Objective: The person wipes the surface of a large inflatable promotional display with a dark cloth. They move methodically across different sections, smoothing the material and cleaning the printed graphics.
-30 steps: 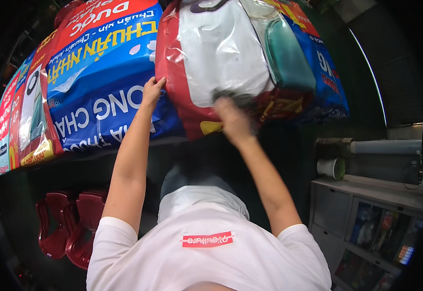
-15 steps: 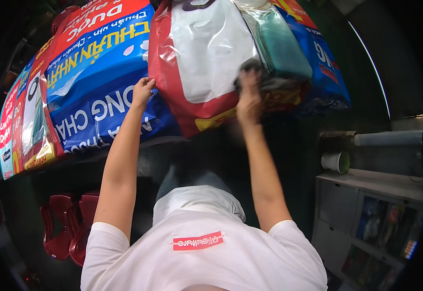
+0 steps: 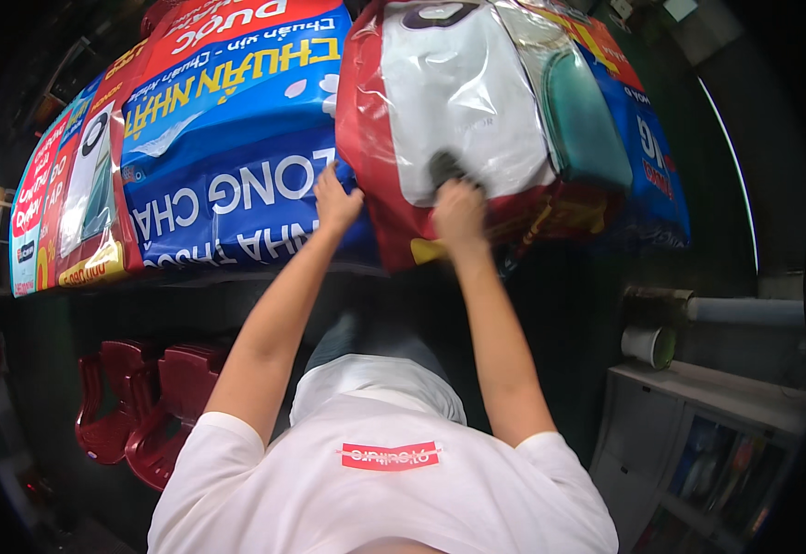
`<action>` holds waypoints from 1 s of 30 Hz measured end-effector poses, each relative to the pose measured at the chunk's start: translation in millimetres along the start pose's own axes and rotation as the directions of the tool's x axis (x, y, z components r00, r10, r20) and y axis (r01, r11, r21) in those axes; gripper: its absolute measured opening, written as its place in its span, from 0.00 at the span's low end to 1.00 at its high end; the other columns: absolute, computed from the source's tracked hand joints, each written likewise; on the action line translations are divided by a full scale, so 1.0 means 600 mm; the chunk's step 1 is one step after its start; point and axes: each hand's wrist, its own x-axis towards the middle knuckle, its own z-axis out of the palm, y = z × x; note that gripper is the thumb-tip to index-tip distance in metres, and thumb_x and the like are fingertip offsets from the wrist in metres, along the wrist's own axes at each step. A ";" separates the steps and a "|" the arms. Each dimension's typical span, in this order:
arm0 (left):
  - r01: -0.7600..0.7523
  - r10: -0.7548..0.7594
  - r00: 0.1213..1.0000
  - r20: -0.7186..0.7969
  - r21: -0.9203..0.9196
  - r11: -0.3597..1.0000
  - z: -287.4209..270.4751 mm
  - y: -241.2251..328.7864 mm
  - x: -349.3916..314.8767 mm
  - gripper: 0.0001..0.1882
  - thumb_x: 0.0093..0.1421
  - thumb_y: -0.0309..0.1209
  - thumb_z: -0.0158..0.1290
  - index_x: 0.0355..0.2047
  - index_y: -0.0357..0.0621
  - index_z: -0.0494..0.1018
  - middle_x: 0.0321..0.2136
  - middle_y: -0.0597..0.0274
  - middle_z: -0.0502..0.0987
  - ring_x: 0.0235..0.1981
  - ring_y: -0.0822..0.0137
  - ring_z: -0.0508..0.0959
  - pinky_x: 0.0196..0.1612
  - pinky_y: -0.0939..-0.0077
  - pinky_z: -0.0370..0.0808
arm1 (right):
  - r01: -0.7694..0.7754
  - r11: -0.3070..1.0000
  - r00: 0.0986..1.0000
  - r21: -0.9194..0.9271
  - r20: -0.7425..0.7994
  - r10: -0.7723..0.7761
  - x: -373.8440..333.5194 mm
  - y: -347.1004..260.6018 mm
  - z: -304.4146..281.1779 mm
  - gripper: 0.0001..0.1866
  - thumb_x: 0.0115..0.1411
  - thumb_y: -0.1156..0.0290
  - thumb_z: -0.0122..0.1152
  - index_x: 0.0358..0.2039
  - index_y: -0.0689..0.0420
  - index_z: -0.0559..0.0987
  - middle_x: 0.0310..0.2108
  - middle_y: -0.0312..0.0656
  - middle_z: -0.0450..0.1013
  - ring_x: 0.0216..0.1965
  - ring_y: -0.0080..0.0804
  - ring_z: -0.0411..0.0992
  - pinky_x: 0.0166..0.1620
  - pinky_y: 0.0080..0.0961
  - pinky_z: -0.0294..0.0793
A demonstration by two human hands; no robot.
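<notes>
A big printed plastic sheet or cover (image 3: 227, 217), mostly blue and red, is draped over a long raised surface in front of me. On its red panel (image 3: 370, 111) there is a large picture of a white device beside a green one. My left hand (image 3: 336, 201) rests at the seam between the blue part and the red panel, fingers apart and holding nothing. Closed and blurred by motion, my right hand (image 3: 461, 214) grips a dark, soft-looking wad (image 3: 444, 168), perhaps a cloth, against the lower white area of the picture.
Stacked dark red plastic chairs (image 3: 186, 379) stand at the lower left. To the right is a grey cabinet (image 3: 638, 415) with glazed doors, with a white pot (image 3: 648, 346) on it near a pale pipe (image 3: 745, 311).
My left hand has let go of the red panel's edge and spread its fingers. My right hand has moved the dark wad left and down over the picture. The view has shifted slightly.
</notes>
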 end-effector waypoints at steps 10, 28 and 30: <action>0.003 -0.023 0.993 0.113 0.179 0.984 -0.016 0.016 -0.031 0.36 0.48 0.26 0.52 0.61 0.45 0.59 0.54 0.45 0.69 0.56 0.44 0.69 0.54 0.47 0.70 | -0.024 0.835 0.988 0.550 0.140 -0.064 -0.159 -0.005 -0.006 0.18 0.60 0.76 0.54 0.52 0.58 0.77 0.49 0.51 0.75 0.53 0.47 0.73 0.56 0.35 0.70; 0.351 -0.306 0.928 0.215 -0.782 0.515 -0.021 -0.020 0.093 0.17 0.60 0.25 0.52 0.49 0.37 0.65 0.33 0.56 0.76 0.31 0.66 0.78 0.37 0.70 0.78 | 0.826 0.540 0.559 -0.160 0.111 -0.822 -0.119 0.077 0.177 0.17 0.55 0.73 0.49 0.45 0.57 0.76 0.54 0.46 0.70 0.59 0.38 0.66 0.69 0.42 0.51; 0.126 -0.229 0.965 -0.126 -0.542 0.831 -0.008 -0.008 0.069 0.20 0.56 0.26 0.53 0.48 0.36 0.66 0.35 0.51 0.78 0.34 0.53 0.80 0.40 0.63 0.77 | 0.715 0.693 0.666 -0.091 0.389 -0.637 -0.194 0.135 0.172 0.15 0.56 0.71 0.48 0.43 0.56 0.77 0.45 0.46 0.73 0.52 0.41 0.70 0.66 0.43 0.57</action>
